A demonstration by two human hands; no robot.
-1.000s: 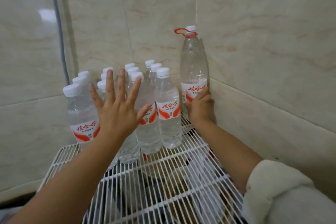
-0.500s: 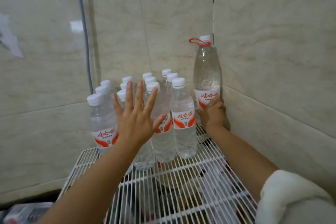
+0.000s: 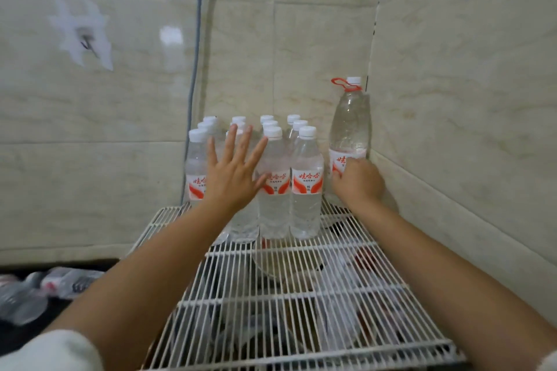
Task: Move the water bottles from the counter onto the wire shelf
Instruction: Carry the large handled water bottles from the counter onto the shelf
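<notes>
Small water bottles [image 3: 306, 184] standing upright in tight rows at the far end of the wire shelf [image 3: 304, 304], white caps, red-and-white labels. Rows touching or nearly so; exact count not readable, rear ones hidden behind the front ones. Nearest row about level with the shelf's second crossbar from the back.

Large bottle [image 3: 349, 129] upright at the back right corner, just beside the right tiled wall [image 3: 467, 99], red carry loop at its neck, white cap. Stands just to the right of the small-bottle group, narrow gap between.

Left hand [image 3: 232, 178] flat, fingers straight and spread, palm toward the front of the small bottles on the left side of the group; appears to touch the labels, contact not certain. Grasping nothing.

Right hand [image 3: 358, 181] at the lower part of the large bottle, fingers curled around its labelled section. Thumb position not visible from this angle.

Both forearms reaching over the shelf from the near edge; pale sleeves [image 3: 51, 352] pushed back near the elbows.

Below the shelf wires: blurred items, unidentifiable. Lower left, on a dark worktop [image 3: 27, 337]: clear crumpled plastic wrapping [image 3: 45, 286], out of focus. Grey cable [image 3: 197, 39] running vertically down the left wall. Pale torn patch [image 3: 84, 36] on the left wall tiles.
</notes>
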